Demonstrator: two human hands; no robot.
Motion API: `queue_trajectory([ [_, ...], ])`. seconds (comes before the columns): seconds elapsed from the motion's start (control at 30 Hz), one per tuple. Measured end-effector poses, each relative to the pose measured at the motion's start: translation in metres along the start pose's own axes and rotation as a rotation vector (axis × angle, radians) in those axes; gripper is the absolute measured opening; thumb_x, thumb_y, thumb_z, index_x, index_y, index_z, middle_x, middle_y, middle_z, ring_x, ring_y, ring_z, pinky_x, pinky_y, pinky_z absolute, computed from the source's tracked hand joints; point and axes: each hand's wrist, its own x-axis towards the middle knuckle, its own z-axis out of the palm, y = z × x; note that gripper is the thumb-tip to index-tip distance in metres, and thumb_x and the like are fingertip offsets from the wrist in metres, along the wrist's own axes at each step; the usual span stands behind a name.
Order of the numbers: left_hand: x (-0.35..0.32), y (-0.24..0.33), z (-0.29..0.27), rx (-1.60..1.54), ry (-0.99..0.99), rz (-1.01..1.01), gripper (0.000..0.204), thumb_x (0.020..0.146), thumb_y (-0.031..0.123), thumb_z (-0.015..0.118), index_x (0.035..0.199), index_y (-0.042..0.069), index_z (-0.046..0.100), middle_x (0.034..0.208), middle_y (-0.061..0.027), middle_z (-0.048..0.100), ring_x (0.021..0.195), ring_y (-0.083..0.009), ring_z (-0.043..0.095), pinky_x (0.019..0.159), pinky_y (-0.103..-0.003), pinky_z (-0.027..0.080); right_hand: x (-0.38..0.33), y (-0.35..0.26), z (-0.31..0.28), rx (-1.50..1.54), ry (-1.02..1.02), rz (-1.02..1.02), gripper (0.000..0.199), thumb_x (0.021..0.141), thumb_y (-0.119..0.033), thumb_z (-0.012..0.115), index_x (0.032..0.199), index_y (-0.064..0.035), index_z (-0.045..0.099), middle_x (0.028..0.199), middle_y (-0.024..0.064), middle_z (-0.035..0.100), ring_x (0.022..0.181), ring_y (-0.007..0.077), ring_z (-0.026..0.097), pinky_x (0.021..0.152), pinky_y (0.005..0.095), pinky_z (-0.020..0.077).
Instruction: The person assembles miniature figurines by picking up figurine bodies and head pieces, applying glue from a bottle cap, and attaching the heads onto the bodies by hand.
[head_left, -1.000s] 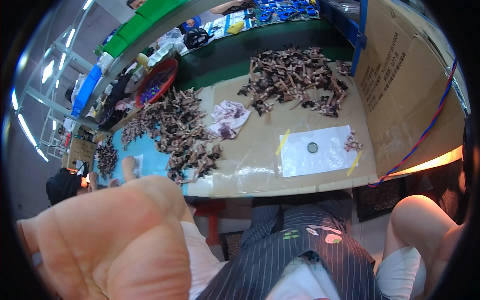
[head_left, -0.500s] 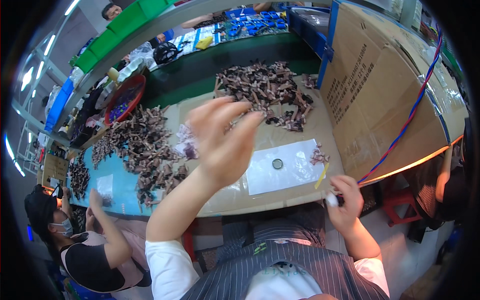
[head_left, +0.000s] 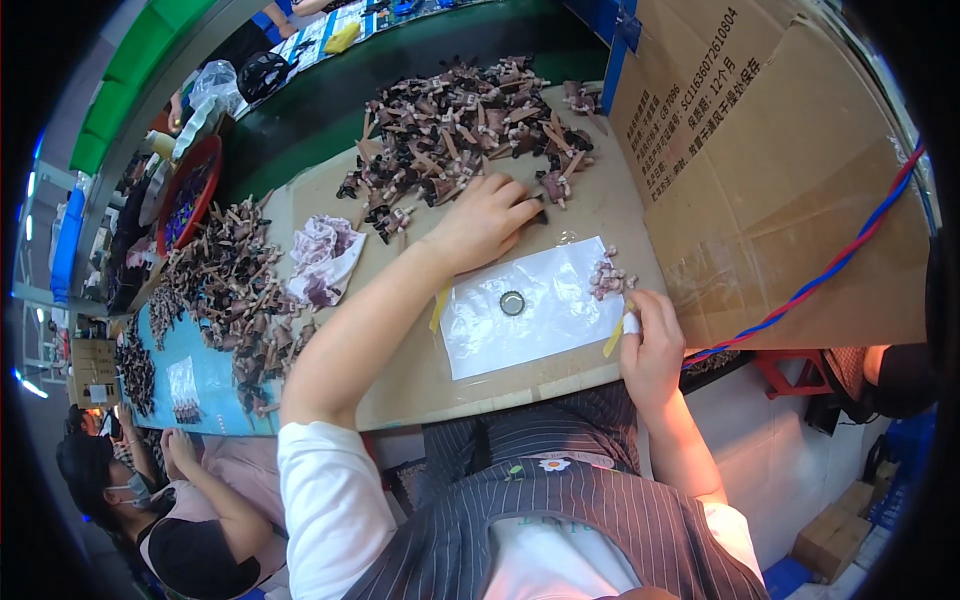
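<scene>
A heap of small doll-like figure pieces [head_left: 470, 120], in dusty pink, tan and black, lies on the cardboard-covered table. My left hand [head_left: 485, 222] is at the heap's near edge, palm down with fingers curled, and a small dark piece [head_left: 540, 212] shows at its fingertips. Whether the fingers grip it is hard to see. Beside the right edge of a white sheet [head_left: 480, 335], my right hand [head_left: 652, 350] has its fingers drawn together, with a white wrap on one digit; what they hold is hidden. Small pinkish pieces [head_left: 608, 278] lie on the sheet's right end, and a round metal cap [head_left: 512, 303] sits mid-sheet.
More figure pieces [head_left: 225, 260] spread to the left, beside a crumpled white-and-purple bag [head_left: 325, 260]. A red basin [head_left: 190, 195] stands farther left. A tall cardboard box [head_left: 760, 180] walls the right side, with a red-and-blue twisted wire [head_left: 830, 265]. A masked co-worker [head_left: 180, 500] sits at left.
My left hand has come down from mid-air to the heap's near edge. My right hand has moved up to the sheet's right edge. The view has shifted closer to the table.
</scene>
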Motion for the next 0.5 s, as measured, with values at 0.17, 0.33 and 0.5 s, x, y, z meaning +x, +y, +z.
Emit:
queue_trajectory([
  [0.17,-0.03,0.004,-0.01,0.06,0.014,0.006,0.035,0.073,0.01,0.069,0.107,0.008,0.06,0.108,-0.011,0.057,0.111,-0.0319,0.051,0.096,-0.045,0.038,0.015,0.004,0.001,-0.071,0.028,0.018,0.038,0.074,0.007,0.051,0.111,0.0022,0.058,0.105,0.0195,0.058,0.097,0.0402,0.058,0.085,0.0437,0.0479],
  [0.33,-0.035,0.003,-0.008,-0.061,0.061,-0.045,0.029,0.077,0.006,0.068,0.105,0.006,0.059,0.107,-0.0119,0.057,0.111,-0.0323,0.05,0.099,-0.045,0.036,0.018,0.0,0.009,-0.1,-0.043,0.165,0.02,0.08,-0.005,0.059,0.1,-0.0024,0.059,0.095,0.0151,0.057,0.087,0.0375,0.06,0.074,0.0456,0.048],
  [0.5,-0.044,0.023,-0.027,-0.353,0.406,-0.24,0.025,0.089,0.001,0.059,0.114,0.001,0.054,0.114,-0.0113,0.058,0.099,-0.0231,0.058,0.084,-0.035,0.046,0.025,-0.005,0.023,-0.157,-0.017,0.127,0.02,0.079,-0.011,0.064,0.098,-0.0056,0.059,0.096,0.0134,0.058,0.086,0.0366,0.06,0.07,0.0453,0.0479],
])
